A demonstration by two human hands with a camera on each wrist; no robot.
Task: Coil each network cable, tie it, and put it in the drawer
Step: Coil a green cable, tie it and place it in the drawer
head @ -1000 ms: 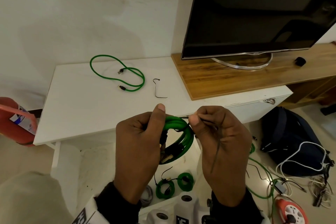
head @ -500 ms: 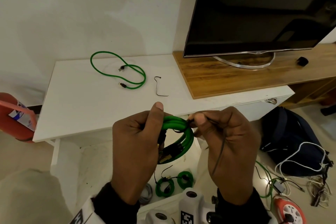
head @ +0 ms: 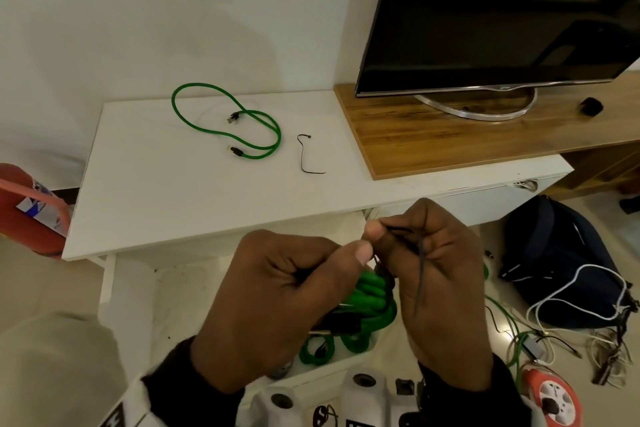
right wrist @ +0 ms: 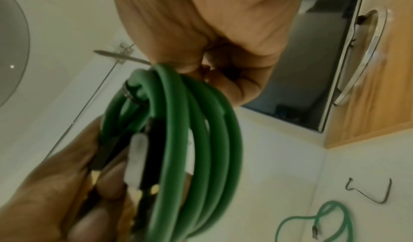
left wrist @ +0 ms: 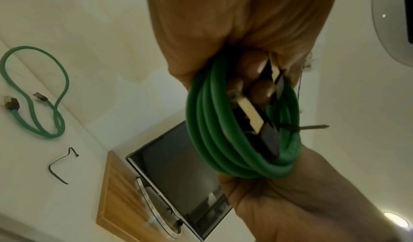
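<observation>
A green network cable coil [head: 375, 293] hangs from my left hand [head: 349, 258], whose fingers curl through the loops [left wrist: 214, 140]. Its black and gold plugs [left wrist: 252, 118] lie inside the coil. A black tie [right wrist: 130, 95] is wrapped round the strands. My right hand [head: 382, 236] pinches that tie, and its tail [head: 420, 270] runs down across the palm. Both thumbs meet above the coil. On the white table [head: 156, 194] lie a loose green cable [head: 242, 128] and a spare black tie [head: 304, 158]. Two tied green coils [head: 317, 350] sit in the open drawer [head: 166, 302] below.
A television [head: 502, 10] stands on a wooden shelf [head: 450, 139] at the right. A red object [head: 24, 208] is left of the table. On the floor to the right are a dark backpack [head: 554, 253], tangled cables [head: 571, 322] and an orange reel [head: 554, 395].
My left thumb has slid right to meet the right thumb at the tie. The coil now hangs lower, mostly under the hands. The right hand has risen slightly.
</observation>
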